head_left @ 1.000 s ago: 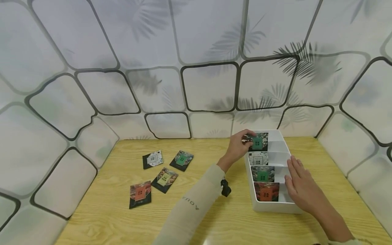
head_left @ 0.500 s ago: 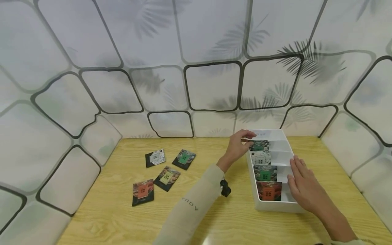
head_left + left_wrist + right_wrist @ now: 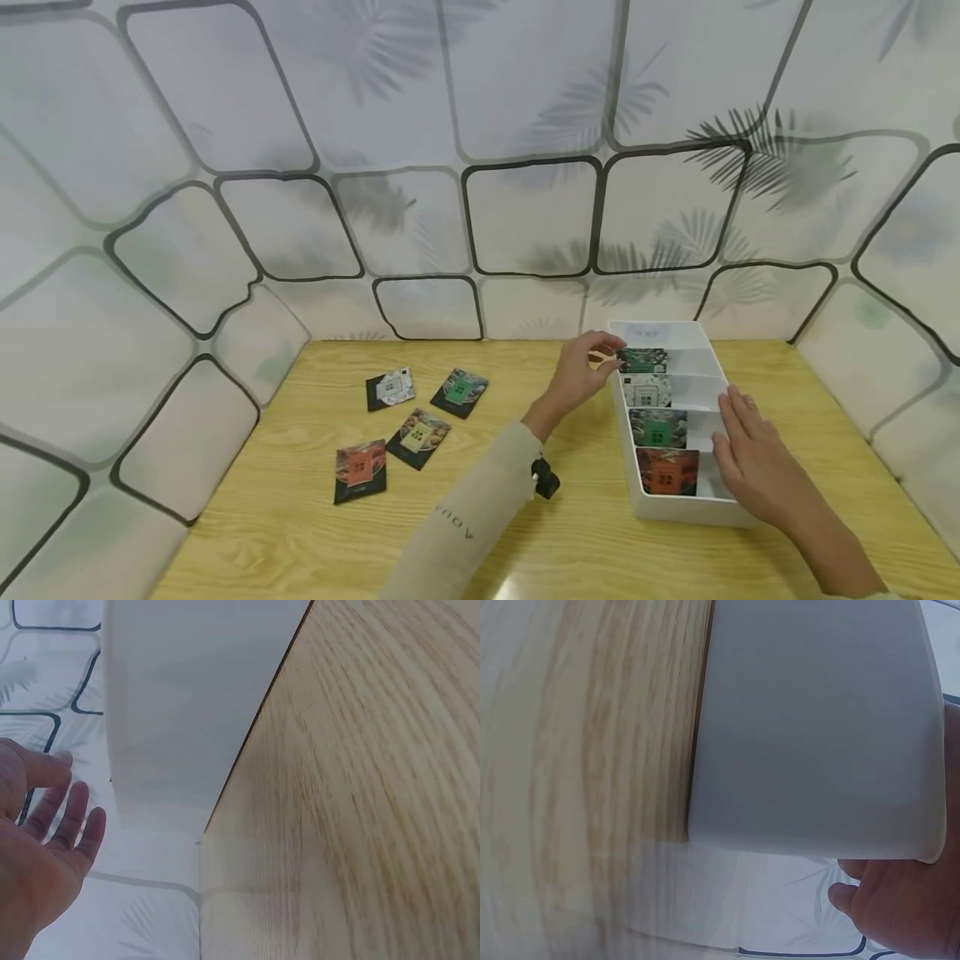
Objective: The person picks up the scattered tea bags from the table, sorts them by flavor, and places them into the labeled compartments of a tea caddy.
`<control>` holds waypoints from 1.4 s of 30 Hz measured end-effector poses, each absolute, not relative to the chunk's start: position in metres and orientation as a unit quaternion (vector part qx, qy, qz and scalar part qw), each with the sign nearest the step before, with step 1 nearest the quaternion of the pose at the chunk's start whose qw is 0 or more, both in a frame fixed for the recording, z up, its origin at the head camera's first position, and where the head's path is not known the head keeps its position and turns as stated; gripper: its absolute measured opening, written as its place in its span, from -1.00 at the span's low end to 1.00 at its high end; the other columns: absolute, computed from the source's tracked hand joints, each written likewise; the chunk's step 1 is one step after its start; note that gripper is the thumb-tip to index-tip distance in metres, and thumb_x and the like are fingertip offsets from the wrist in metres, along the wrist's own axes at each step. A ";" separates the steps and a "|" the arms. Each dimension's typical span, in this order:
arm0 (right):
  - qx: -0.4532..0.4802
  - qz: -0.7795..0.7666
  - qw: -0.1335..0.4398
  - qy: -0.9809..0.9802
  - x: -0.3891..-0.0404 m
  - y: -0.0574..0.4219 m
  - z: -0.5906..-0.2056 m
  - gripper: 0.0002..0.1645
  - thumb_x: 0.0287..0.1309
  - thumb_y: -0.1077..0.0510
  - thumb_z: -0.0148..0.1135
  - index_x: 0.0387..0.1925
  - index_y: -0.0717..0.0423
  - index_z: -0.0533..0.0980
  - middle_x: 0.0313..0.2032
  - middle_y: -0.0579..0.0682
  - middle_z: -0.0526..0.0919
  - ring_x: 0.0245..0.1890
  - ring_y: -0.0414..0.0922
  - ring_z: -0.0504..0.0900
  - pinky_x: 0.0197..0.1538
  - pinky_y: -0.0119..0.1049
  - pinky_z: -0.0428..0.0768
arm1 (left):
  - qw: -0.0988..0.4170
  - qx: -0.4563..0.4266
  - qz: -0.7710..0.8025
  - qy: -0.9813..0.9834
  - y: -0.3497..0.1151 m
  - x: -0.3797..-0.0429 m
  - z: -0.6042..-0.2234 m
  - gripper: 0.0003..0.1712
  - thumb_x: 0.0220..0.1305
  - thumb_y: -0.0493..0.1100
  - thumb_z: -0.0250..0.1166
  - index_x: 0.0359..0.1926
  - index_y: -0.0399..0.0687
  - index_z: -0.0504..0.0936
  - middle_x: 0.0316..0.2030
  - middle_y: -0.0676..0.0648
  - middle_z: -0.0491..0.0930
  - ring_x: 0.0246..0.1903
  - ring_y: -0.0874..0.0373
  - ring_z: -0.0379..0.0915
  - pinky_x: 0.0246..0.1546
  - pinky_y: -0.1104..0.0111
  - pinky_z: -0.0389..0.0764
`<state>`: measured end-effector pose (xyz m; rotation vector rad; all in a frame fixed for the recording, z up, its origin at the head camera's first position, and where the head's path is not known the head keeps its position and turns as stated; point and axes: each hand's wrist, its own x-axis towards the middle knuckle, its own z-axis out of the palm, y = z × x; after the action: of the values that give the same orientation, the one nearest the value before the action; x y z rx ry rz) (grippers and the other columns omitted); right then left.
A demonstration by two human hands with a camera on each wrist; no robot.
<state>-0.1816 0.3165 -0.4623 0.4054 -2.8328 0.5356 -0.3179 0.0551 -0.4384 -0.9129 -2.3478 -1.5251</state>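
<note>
A white divided box (image 3: 693, 510) stands on the table at the right. Printed flat packets stand in its compartments: a dark one with a green label (image 3: 643, 360) toward the back, then a white one (image 3: 647, 390), a green-label one (image 3: 658, 427) and a red-label one (image 3: 667, 473) at the front. By the rearmost packet's left edge is my left hand (image 3: 581, 371), thumb and fingers bent loosely apart; the left wrist view shows nothing between them. My right hand (image 3: 759, 450) rests along the box's right side, fingers straight.
Several more packets lie flat on the wooden table (image 3: 285, 542) to the left: a white one (image 3: 392, 387), a green-label one (image 3: 460, 390), a yellow-label one (image 3: 420, 437) and a red-label one (image 3: 360, 470). A patterned curtain (image 3: 525, 217) borders the table behind and at both sides.
The rearmost green-label packet has gone down into its compartment from a raised position. My left hand has let it go and drawn slightly left. The right hand stays at the box's side.
</note>
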 end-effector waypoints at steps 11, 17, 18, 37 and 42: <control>0.135 0.172 0.109 -0.970 -0.182 0.318 -0.461 -0.28 0.61 0.10 -0.25 0.52 0.54 -0.04 0.55 0.44 -0.12 0.58 0.29 -0.25 0.45 0.39 -0.09 | 0.123 -0.290 -0.502 -0.805 0.030 -0.312 -0.437 -0.71 0.37 -0.38 0.34 0.08 -0.16 0.67 0.01 -0.07 0.67 -0.03 0.07 0.63 0.01 0.24 0.65; 0.138 0.174 0.110 -0.969 -0.182 0.318 -0.462 -0.28 0.61 0.10 -0.26 0.52 0.53 -0.05 0.56 0.43 -0.13 0.58 0.26 -0.28 0.48 0.35 -0.15 | 0.128 -0.279 -0.517 -0.799 0.010 -0.302 -0.439 -0.69 0.35 -0.41 0.35 0.09 -0.18 0.66 0.01 -0.11 0.68 -0.02 -0.05 0.64 0.01 0.03 0.66; 0.138 0.173 0.111 -0.969 -0.182 0.318 -0.462 -0.28 0.61 0.10 -0.27 0.52 0.53 -0.05 0.56 0.43 -0.14 0.58 0.26 -0.29 0.48 0.34 -0.16 | 0.128 -0.278 -0.519 -0.798 0.007 -0.300 -0.439 -0.68 0.35 -0.41 0.35 0.10 -0.19 0.66 0.01 -0.12 0.68 -0.01 -0.08 0.64 0.02 0.02 0.65; 0.141 0.179 0.101 -0.968 -0.180 0.318 -0.462 -0.28 0.61 0.11 -0.22 0.53 0.52 -0.06 0.56 0.42 -0.14 0.58 0.28 -0.29 0.48 0.34 -0.19 | 0.129 -0.224 -0.560 -0.787 -0.059 -0.294 -0.444 -0.69 0.34 -0.44 0.33 0.09 -0.25 0.65 0.01 -0.25 0.66 0.01 -0.28 0.59 0.04 -0.10 0.59; 0.141 0.180 0.105 -0.968 -0.181 0.317 -0.463 -0.28 0.61 0.11 -0.22 0.53 0.52 -0.05 0.57 0.41 -0.15 0.58 0.27 -0.29 0.48 0.34 -0.20 | 0.138 -0.202 -0.571 -0.784 -0.075 -0.293 -0.449 -0.71 0.35 -0.44 0.33 0.07 -0.24 0.66 0.02 -0.27 0.66 0.00 -0.25 0.60 0.03 -0.03 0.62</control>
<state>-0.1806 0.3172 -0.4631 0.4168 -2.8522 0.5298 -0.2929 -0.0746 -0.4492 -0.5829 -2.2667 -1.6523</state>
